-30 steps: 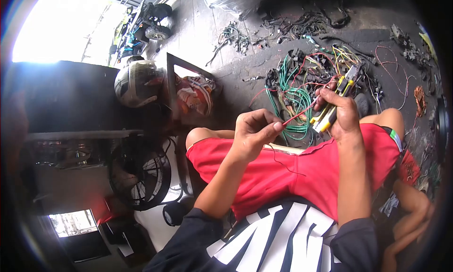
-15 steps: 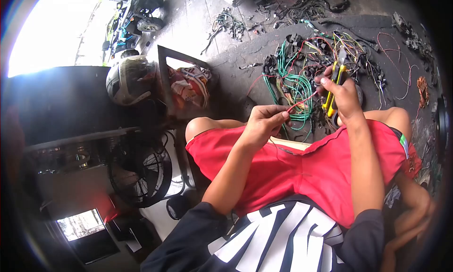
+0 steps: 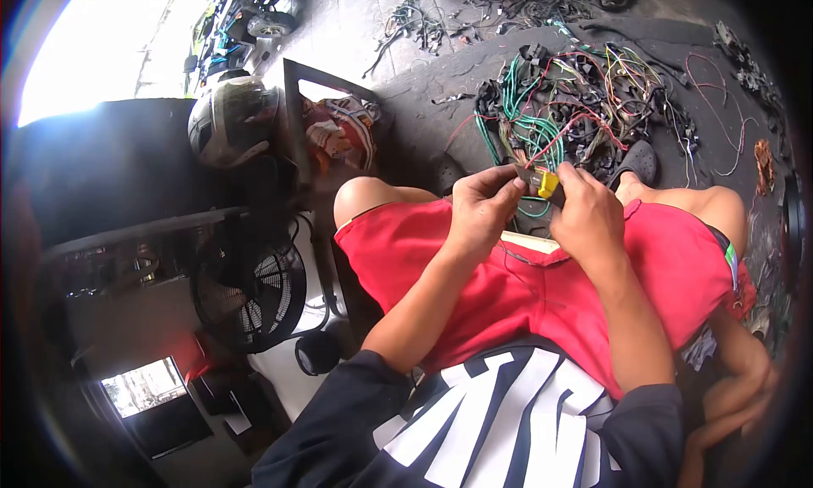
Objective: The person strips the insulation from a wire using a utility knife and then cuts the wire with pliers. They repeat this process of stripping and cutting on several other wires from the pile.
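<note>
The right hand has its grip closed around a yellow-and-black tool between the bent knees. The left hand, its grip narrow, pinches a red wire at the tool's dark end, with tangled wiring on the floor just beyond.

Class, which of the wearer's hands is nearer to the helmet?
Left: the left hand is below and right of the helmet in view; the right hand is farther right.
</note>
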Tool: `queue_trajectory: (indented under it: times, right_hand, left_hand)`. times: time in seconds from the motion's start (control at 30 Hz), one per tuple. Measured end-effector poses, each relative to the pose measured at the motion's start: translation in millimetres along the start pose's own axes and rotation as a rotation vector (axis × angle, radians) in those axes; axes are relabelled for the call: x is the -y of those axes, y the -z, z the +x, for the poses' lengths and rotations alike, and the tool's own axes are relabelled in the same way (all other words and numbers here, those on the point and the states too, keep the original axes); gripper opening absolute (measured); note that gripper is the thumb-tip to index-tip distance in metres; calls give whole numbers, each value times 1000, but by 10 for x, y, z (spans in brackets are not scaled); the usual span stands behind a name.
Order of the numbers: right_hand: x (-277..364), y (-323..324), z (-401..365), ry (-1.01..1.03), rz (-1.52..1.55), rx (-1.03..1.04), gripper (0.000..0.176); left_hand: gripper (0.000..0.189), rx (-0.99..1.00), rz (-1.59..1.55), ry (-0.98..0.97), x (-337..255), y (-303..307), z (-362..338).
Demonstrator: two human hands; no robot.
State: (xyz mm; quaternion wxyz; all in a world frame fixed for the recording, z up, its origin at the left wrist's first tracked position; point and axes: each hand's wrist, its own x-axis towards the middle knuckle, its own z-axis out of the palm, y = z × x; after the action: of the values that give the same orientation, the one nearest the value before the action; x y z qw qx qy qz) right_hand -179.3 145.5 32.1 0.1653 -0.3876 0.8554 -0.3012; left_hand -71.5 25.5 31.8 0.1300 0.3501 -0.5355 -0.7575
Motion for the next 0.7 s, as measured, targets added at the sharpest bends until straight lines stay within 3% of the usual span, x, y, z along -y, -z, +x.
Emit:
queue_trajectory:
  times: [0.27,0.6,0.7]
  right_hand:
    - [-79,-49,-50,53,1,-70,16]
    - [-59,-179,-106,35,-5,-91,19]
    - [29,-165,-64,-45,45,-15,19]
  left_hand:
    - [27,-80,-211,33,118,-100,-117]
    - [25,-214,-35,-127,211,-156,-136]
    - [23,-251,-75,-153,228,-123,-150]
